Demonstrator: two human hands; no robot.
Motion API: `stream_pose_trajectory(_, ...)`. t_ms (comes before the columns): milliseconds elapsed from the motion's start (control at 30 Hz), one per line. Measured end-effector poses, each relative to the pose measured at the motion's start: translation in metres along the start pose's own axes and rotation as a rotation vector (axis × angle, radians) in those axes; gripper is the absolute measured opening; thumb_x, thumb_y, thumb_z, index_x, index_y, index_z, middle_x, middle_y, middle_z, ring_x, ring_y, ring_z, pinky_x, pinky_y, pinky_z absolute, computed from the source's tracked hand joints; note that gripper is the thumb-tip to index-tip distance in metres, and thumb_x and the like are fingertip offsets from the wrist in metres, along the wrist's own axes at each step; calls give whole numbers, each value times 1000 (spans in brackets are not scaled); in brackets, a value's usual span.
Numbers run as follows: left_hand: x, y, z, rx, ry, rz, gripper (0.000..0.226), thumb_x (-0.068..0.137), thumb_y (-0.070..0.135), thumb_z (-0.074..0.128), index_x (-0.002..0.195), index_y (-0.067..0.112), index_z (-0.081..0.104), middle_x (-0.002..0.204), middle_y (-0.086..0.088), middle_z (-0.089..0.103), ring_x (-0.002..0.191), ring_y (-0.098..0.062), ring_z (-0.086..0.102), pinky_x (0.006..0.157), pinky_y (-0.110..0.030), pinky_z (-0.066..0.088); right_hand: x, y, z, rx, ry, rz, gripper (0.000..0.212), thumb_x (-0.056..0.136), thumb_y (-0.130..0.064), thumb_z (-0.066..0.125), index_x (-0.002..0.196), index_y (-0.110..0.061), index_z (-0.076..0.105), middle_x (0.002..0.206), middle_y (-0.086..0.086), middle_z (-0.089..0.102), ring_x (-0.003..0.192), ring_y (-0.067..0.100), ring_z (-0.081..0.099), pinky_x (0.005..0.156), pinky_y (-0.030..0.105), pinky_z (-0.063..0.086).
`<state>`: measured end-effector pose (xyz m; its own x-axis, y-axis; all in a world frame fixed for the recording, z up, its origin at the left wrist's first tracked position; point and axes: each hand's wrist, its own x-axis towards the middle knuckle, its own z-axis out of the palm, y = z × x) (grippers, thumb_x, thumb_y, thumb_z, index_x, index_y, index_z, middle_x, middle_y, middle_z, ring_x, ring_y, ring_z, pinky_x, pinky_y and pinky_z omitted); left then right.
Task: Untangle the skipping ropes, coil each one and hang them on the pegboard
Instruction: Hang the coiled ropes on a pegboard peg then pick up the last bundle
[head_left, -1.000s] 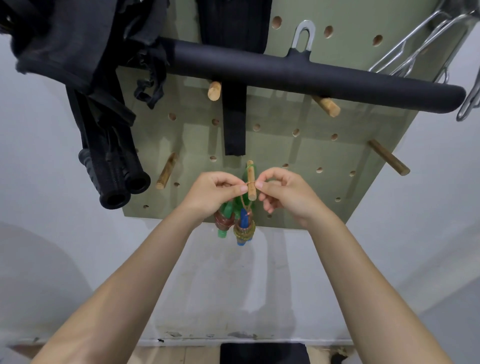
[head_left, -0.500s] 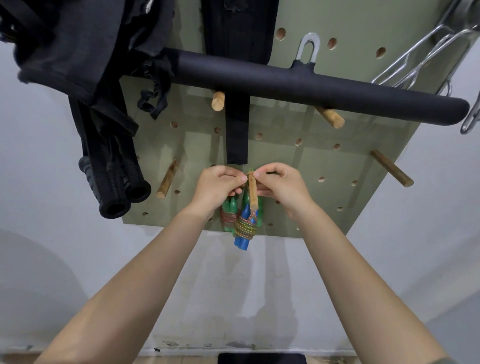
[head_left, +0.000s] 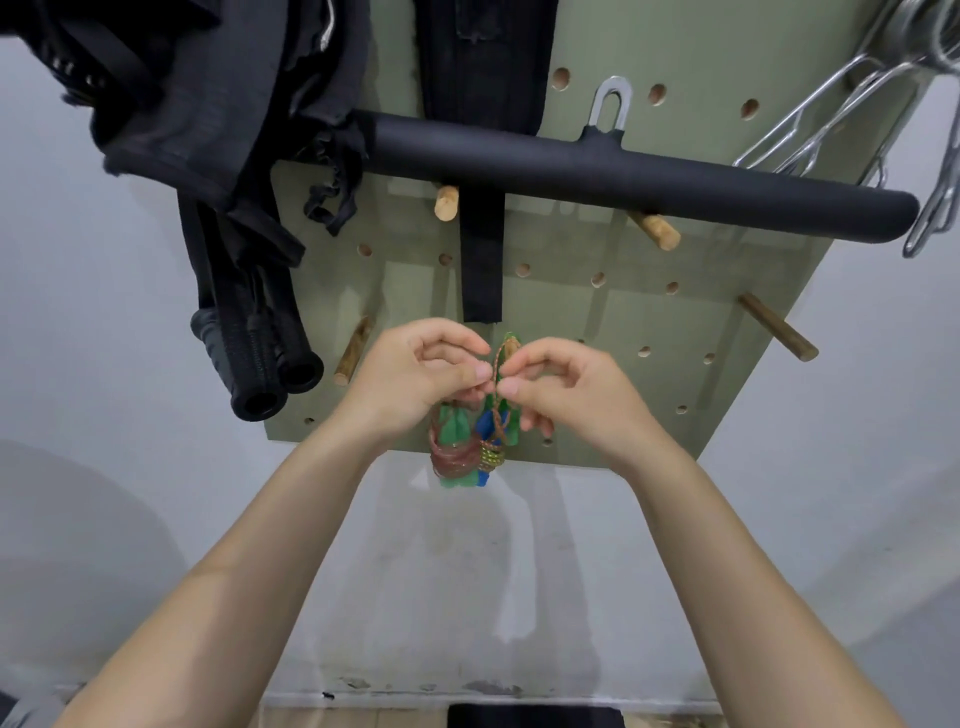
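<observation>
Both hands (head_left: 496, 384) pinching rope loop (head_left: 500, 364) btwn them, at peg (head_left: 510, 345)

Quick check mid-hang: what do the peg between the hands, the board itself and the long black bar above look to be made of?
The short round peg looks like bare, unvarnished wood: pale tan, matt, with a grainy surface. The olive-green pegboard seems to be a painted panel with a smooth satin face; its core cannot be told. The long black bar appears foam- or rubber-sleeved: matt and softly textured.

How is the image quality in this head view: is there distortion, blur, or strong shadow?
Head view: wide-angle bending tilts the pegboard; light is soft, with faint shadows under the pegs; the rope bundles look slightly blurred; both hands are fairly sharp.
</observation>
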<state>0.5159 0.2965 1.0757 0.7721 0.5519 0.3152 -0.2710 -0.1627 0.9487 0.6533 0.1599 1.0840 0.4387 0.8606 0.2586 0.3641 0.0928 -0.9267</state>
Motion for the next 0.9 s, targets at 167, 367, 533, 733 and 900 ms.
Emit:
stream_pose_trajectory(167,-10,3,20,-30,95,34,11,80,-5,75,84,-1,66,69,-13,69,57,-15,68,56,-21,54,-14,6,12,19,6,65,23,79,-6,78,87,-2,58,69,13,67,53,24,59,49,28,47)
stream_pose_trajectory(367,-13,-12,17,22,-5,-59,15,79,-7,76,88,4,70,71,-4,73,64,-13,70,62,-20,55,-19,17,3,63,77,64,7,85,-1,71,85,-1,64,63,12,64,51,22,57,51,29,47)
stream_pose_trajectory(533,-11,-30,18,97,55,-129,12,79,0,78,84,8,72,74,-7,71,67,-15,66,58,-23,55,-15,33,4,69,126,94,8,88,-3,69,82,-7,65,57,5,60,49,18,54,51,28,49)
stream_pose_trajectory(733,1,-43,25,26,145,-129,13,83,1,75,82,13,71,63,-3,67,49,-9,56,45,-20,43,-7,47,1,217,114,139,6,93,-4,62,89,-8,60,66,7,61,51,18,53,50,27,47)
stream_pose_trajectory(900,16,-47,25,-72,140,-122,10,84,0,73,87,9,69,61,-5,67,49,-12,59,47,-22,48,1,48,-8,448,-20,251,5,92,-4,62,90,-9,61,79,14,67,65,21,65,63,29,55)
